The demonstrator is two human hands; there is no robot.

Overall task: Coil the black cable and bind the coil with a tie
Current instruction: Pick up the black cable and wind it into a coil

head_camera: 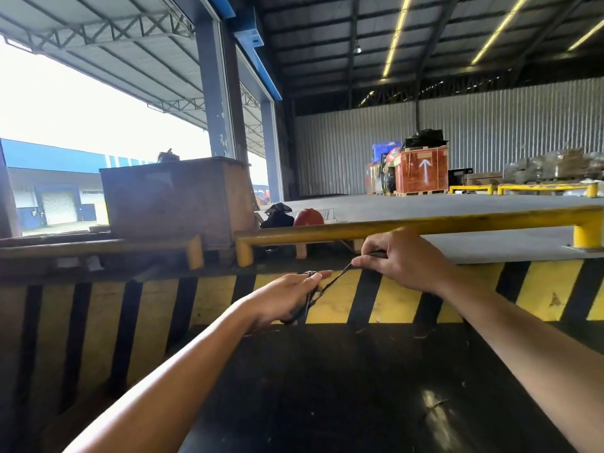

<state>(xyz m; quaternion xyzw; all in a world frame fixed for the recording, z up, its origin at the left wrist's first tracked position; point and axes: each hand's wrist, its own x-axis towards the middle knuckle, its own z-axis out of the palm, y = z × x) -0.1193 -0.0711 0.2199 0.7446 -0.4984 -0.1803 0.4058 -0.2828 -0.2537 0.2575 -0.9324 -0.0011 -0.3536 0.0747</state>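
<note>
Both hands raised over a dark glossy worktop (359,387), in front of a yellow-and-black striped wall (392,299).

Left hand (287,295): fingers (322,275) held nearly straight and close together, pointing toward the right. The black cable (309,300) is looped around them; turns show at the fingertips and run down the palm side to the heel of the hand. Number of turns cannot be counted, strands blur together.

Right hand (402,259): fingers curled in, thumb and forefinger pinched narrowly on the cable's free run. A short dark piece pokes out behind the pinch, toward the palm. Whether that is a plug or more cable, cannot tell.

Between the hands the cable runs taut in a straight diagonal, from the coil on the left hand up to the right-hand pinch. Hands are near each other, not touching.

Behind the hands: yellow guard rail (425,225); further left a brown wooden crate (173,197).
</note>
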